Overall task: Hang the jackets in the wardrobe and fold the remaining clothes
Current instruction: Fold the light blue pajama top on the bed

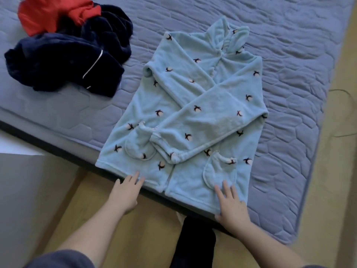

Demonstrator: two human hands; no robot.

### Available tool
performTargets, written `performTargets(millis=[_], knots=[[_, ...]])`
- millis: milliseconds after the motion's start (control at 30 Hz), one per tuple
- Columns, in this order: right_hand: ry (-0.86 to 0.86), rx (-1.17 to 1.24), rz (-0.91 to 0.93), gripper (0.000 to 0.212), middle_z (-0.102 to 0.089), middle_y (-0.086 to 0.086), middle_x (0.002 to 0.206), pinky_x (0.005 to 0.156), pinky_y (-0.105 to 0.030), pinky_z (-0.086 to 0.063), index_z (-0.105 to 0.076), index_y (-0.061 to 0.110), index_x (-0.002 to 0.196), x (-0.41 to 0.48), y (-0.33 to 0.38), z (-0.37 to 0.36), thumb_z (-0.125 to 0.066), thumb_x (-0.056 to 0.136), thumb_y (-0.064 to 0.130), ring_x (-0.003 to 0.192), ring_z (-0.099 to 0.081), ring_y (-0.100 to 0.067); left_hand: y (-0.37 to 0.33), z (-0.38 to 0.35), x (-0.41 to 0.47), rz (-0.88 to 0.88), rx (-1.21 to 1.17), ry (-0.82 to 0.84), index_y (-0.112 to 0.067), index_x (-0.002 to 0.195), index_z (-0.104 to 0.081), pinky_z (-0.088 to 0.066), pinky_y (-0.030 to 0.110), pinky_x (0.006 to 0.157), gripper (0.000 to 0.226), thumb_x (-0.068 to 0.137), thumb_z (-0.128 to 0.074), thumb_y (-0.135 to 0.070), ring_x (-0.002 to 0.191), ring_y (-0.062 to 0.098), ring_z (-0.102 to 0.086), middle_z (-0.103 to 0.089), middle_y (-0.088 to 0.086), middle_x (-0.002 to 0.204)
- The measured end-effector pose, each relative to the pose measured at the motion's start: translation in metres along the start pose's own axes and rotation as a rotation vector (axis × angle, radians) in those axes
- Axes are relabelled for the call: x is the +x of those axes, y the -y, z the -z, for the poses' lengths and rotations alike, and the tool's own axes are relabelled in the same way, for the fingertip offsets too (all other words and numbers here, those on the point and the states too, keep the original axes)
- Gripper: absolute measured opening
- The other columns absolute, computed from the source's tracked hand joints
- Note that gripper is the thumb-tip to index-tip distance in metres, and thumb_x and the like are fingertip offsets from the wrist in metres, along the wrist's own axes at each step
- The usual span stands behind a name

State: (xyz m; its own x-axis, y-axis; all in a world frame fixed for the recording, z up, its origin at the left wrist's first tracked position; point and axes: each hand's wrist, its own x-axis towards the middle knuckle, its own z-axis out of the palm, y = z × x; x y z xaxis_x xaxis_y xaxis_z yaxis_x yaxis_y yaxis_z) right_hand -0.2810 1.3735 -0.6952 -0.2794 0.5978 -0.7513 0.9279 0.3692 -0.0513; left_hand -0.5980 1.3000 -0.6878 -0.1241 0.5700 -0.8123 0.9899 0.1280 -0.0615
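The left forearm (92, 229) rises from a dark sleeve (61, 260) at the lower left of the frame, and the right forearm (270, 242) comes in from the lower right edge. The left hand (125, 192) lies palm down in the lower middle, its fingers straight, slightly spread and pointing up-frame. The right hand (230, 206) lies the same way, a little lower and further right, with its thumb out toward the centre.

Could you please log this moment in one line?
blue fleece top: sleeves crossed | left hand: on hem | right hand: on hem | dark pile: unfolded
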Motion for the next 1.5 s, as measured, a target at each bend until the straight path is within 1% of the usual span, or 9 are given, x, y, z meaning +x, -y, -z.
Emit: performTargets(millis=[167, 400, 500, 633, 733, 933, 1067, 1167, 1500], knots=[[-0.111, 0.492, -0.418, 0.068, -0.01, -0.015, 0.157, 0.103, -0.044, -0.037, -0.018, 0.018, 0.148, -0.03, -0.009, -0.035, -0.05, 0.093, 0.042, 0.141, -0.02, -0.034, 0.018, -0.005, -0.009, 0.269, -0.344, -0.295, -0.017, 0.135, -0.041, -0.04, 0.038, 0.097, 0.044, 0.093, -0.047, -0.027, 0.127, 0.022, -0.038, -0.039, 0.004, 0.141], [-0.375, 1.252, -0.881, 0.061, -0.049, -0.02, 0.136, 0.099, -0.042, -0.039, -0.035, 0.003, 0.142, 0.001, -0.027, -0.047, -0.061, 0.089, 0.019, 0.121, -0.049, -0.036, 0.07, 0.0, 0.04, 0.655, -1.118, -0.55, -0.007, 0.145, -0.029, -0.036, 0.047, 0.104, 0.052, 0.095, -0.047, -0.008, 0.125, 0.041, -0.041, -0.026, 0.017, 0.15], [-0.332, 1.544, -0.904, 0.038, -0.061, -0.018, 0.124, 0.091, -0.042, -0.048, -0.055, 0.0, 0.125, 0.005, -0.024, -0.051, -0.061, 0.09, 0.012, 0.11, -0.059, -0.035, 0.09, -0.002, 0.057, 0.746, -1.274, -0.524, -0.008, 0.142, -0.035, -0.038, 0.04, 0.1, 0.055, 0.092, -0.057, -0.015, 0.122, 0.037, -0.047, -0.04, 0.017, 0.143], [-0.222, 2.099, -0.899, 0.033, -0.062, -0.012, 0.111, 0.045, -0.017, -0.048, -0.054, 0.013, 0.125, -0.008, -0.009, -0.049, -0.059, 0.093, 0.017, 0.077, -0.066, -0.021, 0.108, -0.007, 0.062, 0.627, -1.627, -0.398, -0.002, 0.122, -0.059, -0.047, 0.031, 0.069, 0.037, 0.088, -0.065, -0.015, 0.083, 0.022, -0.059, -0.064, 0.012, 0.106], [-0.341, 2.284, -0.98, 0.037, -0.061, -0.011, 0.111, 0.043, -0.018, -0.05, -0.051, 0.01, 0.128, -0.016, 0.004, -0.049, -0.059, 0.093, 0.014, 0.065, -0.067, -0.015, 0.118, -0.009, 0.059, 0.599, -1.965, -0.304, -0.006, 0.123, -0.058, -0.051, 0.038, 0.075, 0.036, 0.088, -0.065, -0.011, 0.094, 0.025, -0.061, -0.063, 0.01, 0.109], [-0.575, 2.357, -1.115, 0.038, -0.057, -0.023, 0.122, 0.047, -0.029, -0.057, -0.049, -0.004, 0.127, -0.062, 0.016, -0.036, -0.059, 0.09, -0.001, 0.075, -0.062, -0.025, 0.123, -0.014, 0.014, 0.588, -2.071, -0.306, -0.001, 0.121, -0.057, -0.054, 0.041, 0.082, 0.035, 0.087, -0.064, -0.002, 0.086, 0.022, -0.066, -0.064, 0.017, 0.114], [-0.609, 2.337, -1.201, 0.037, -0.058, -0.021, 0.113, 0.041, -0.023, -0.053, -0.05, 0.001, 0.125, -0.117, 0.021, -0.015, -0.06, 0.089, 0.001, 0.067, -0.062, -0.019, 0.135, 0.006, -0.043, 0.664, -2.096, -0.284, 0.0, 0.115, -0.056, -0.057, 0.034, 0.057, 0.029, 0.087, -0.061, 0.002, 0.077, 0.024, -0.064, -0.064, 0.017, 0.099], [-0.609, 2.371, -1.212, 0.033, -0.059, -0.015, 0.092, 0.038, -0.022, -0.05, -0.049, 0.006, 0.122, -0.151, 0.026, 0.005, -0.058, 0.091, 0.002, 0.052, -0.063, -0.016, 0.145, 0.026, -0.082, 0.717, -2.095, -0.241, -0.001, 0.12, -0.053, -0.054, 0.039, 0.068, 0.034, 0.087, -0.06, 0.001, 0.078, 0.025, -0.062, -0.062, 0.019, 0.104], [-0.739, 2.401, -0.716, 0.011, -0.048, -0.009, 0.082, 0.05, -0.026, -0.052, -0.047, 0.011, 0.088, -0.083, -0.026, 0.237, -0.04, 0.091, 0.003, 0.067, -0.052, -0.018, 0.102, 0.269, -0.048, 0.229, -2.179, -0.361, -0.017, 0.081, -0.054, -0.051, 0.029, 0.057, 0.013, 0.093, -0.052, -0.018, 0.067, 0.017, -0.058, -0.058, 0.008, 0.083]])
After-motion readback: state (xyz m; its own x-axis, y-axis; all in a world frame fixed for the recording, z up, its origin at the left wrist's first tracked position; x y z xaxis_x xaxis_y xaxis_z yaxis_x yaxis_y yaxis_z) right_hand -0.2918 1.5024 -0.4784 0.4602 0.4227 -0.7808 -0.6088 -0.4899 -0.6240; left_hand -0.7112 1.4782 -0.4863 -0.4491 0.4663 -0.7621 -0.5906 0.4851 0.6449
